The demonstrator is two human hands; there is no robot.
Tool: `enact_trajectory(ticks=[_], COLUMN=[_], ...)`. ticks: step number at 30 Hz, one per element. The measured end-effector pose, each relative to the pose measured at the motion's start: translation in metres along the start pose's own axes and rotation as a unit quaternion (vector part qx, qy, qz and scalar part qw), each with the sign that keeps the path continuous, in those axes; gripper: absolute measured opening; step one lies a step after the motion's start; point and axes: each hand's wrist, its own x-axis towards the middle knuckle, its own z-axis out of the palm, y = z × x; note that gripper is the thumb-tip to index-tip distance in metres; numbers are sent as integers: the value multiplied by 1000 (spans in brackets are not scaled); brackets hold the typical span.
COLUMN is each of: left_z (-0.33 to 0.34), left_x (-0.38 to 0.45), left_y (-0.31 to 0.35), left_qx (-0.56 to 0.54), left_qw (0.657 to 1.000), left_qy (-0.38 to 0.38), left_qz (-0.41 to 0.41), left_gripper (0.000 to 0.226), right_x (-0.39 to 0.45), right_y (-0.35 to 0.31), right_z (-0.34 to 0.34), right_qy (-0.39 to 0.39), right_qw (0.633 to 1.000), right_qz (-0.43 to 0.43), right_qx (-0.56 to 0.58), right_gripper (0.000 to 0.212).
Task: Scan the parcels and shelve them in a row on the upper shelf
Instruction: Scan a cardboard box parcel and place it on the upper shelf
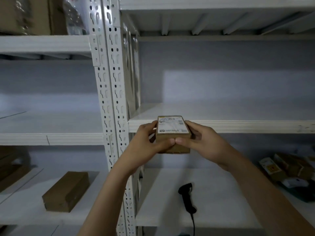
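Note:
A small brown cardboard parcel (173, 133) with a white shipping label on top is held in both hands at the front edge of the upper shelf (221, 126). My left hand (146, 140) grips its left side and my right hand (199, 138) grips its right side, thumbs meeting on the near face. The parcel's far end reaches just over the shelf's front lip. On the lower shelf (213, 193) lies a black corded barcode scanner (187, 198).
A heap of brown parcels (289, 167) lies at the right end of the lower shelf. One long brown box (66, 191) rests on the left bay's lower shelf. A white perforated upright (110, 99) divides the two bays. Boxes stand on the top left shelf (34, 14).

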Motion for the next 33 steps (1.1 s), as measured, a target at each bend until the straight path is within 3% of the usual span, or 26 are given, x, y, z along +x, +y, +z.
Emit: enact_trajectory(ticks=[4, 9, 14, 19, 22, 25, 33], left_z=[-2, 4, 3, -12, -16, -20, -30], left_x=[17, 52, 87, 120, 139, 155, 204], left_y=[6, -22, -46, -65, -73, -78, -98], left_qx=[-7, 74, 199, 315, 397, 464, 504], left_qw=[999, 989, 964, 931, 903, 882, 858], left_qy=[39, 123, 170, 169, 147, 80, -10], left_qz=[33, 36, 53, 74, 76, 22, -97], left_gripper=[45, 62, 39, 28, 25, 43, 68], right_x=[16, 58, 100, 134, 157, 178, 232], right_y=[-11, 9, 24, 34, 36, 32, 34], right_z=[-6, -7, 4, 11, 18, 22, 25], right_qy=[17, 78, 102, 94, 74, 47, -26], right_qw=[999, 995, 979, 957, 921, 894, 877], right_qz=[-36, -36, -35, -27, -17, 19, 110], right_qx=[1, -55, -173, -274, -383, -445, -468], right_gripper=[47, 63, 43, 41, 43, 43, 53])
